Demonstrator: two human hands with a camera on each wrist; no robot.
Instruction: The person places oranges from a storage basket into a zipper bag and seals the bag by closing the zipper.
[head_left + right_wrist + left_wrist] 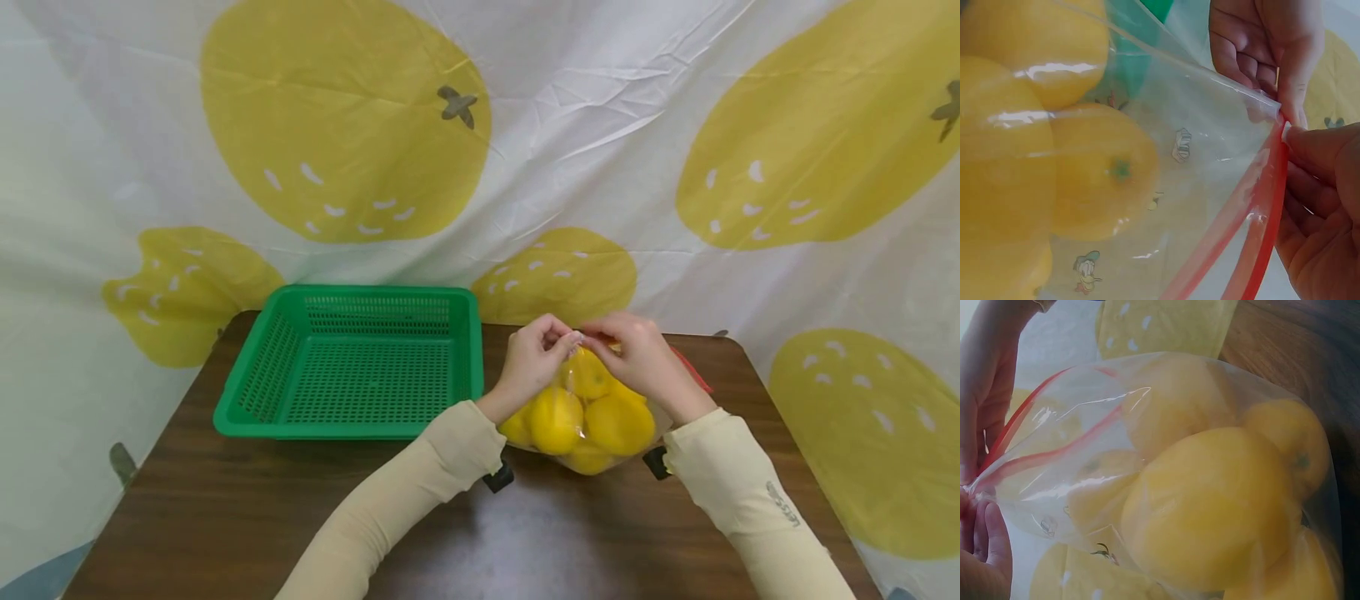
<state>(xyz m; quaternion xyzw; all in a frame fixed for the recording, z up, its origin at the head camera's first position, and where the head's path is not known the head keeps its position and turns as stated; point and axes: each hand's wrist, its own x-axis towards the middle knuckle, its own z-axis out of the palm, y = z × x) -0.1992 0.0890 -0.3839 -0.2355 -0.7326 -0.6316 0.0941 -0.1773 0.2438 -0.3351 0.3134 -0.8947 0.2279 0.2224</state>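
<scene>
A clear zip bag (576,390) holding several yellow lemons (557,419) stands on the brown table (225,500), right of centre. My left hand (562,340) and right hand (594,338) meet at its top, and each pinches the bag's edge. In the right wrist view the right hand (1310,187) and left hand (1285,106) grip one corner of the red zip strip (1260,219), whose two halves spread apart below. The left wrist view shows the same red strip (1041,456) parted over the lemons (1210,506), with the left hand (979,550) at the corner.
An empty green mesh basket (247,392) sits on the table to the left of the bag, close to it. A white cloth with yellow fruit prints (345,125) hangs behind the table. Black wrist mounts (498,477) show under both sleeves.
</scene>
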